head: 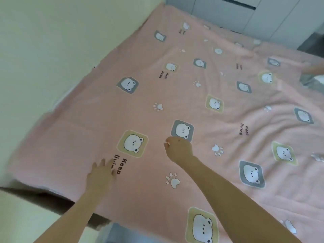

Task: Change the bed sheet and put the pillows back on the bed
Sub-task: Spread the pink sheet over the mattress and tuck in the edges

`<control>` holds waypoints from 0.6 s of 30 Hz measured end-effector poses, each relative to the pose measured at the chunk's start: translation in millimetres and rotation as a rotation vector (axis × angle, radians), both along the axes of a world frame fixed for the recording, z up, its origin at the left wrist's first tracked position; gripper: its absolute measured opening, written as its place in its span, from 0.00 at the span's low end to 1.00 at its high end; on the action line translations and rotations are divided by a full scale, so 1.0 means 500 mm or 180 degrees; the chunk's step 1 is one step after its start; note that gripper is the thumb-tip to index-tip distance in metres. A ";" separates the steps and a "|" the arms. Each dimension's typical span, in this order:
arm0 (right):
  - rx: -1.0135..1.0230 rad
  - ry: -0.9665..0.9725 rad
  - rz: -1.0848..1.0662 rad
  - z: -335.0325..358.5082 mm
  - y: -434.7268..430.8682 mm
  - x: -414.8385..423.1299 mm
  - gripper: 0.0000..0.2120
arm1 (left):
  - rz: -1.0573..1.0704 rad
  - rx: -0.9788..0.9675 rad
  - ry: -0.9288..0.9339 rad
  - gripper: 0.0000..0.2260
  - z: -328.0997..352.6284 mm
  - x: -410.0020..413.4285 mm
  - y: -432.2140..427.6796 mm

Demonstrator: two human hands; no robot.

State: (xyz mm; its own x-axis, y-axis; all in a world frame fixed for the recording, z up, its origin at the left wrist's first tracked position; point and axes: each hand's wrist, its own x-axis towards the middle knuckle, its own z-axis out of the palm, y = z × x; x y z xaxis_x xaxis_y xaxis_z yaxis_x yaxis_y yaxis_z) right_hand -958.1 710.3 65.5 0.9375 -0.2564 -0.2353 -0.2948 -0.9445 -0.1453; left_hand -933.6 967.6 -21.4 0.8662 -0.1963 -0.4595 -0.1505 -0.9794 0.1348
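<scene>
A pink bed sheet (175,95) printed with white bears, paw prints and "Keep living" words lies spread over the bed, with light wrinkles on its right half. My left hand (100,174) lies flat on the sheet near the front left corner, fingers spread and blurred. My right hand (178,149) hovers or rests on the sheet beside a grey bear patch, its fingers curled in with nothing visible in them. No pillows are in view.
A pale yellow wall (52,50) runs along the bed's left side. Grey-white wardrobe doors (254,16) stand past the far end. At the right edge, another person's hand (313,69) touches the sheet above a grey patch of uncovered bedding (310,81).
</scene>
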 end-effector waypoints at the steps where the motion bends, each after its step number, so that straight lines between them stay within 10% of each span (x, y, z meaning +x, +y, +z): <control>1: 0.0000 -0.0002 0.0130 -0.002 0.037 0.036 0.16 | 0.0168 -0.0099 -0.0148 0.24 0.004 0.015 0.032; 8: 0.0136 -0.0172 0.1660 -0.067 0.330 0.235 0.16 | 0.1971 -0.0861 -0.1071 0.16 0.020 0.076 0.233; 18: 0.0000 -0.0109 0.4252 -0.196 0.709 0.402 0.16 | 0.3974 -0.2301 -0.0621 0.16 -0.074 0.087 0.412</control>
State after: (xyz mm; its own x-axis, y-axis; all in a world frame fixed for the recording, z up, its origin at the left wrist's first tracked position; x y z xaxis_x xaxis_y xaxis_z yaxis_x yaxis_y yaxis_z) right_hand -757.3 1065.0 -32.6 0.4729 0.8565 -0.2068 0.8535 -0.5036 -0.1340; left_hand -890.4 1173.4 -58.3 0.6785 0.5834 -0.4464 0.6578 -0.2122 0.7227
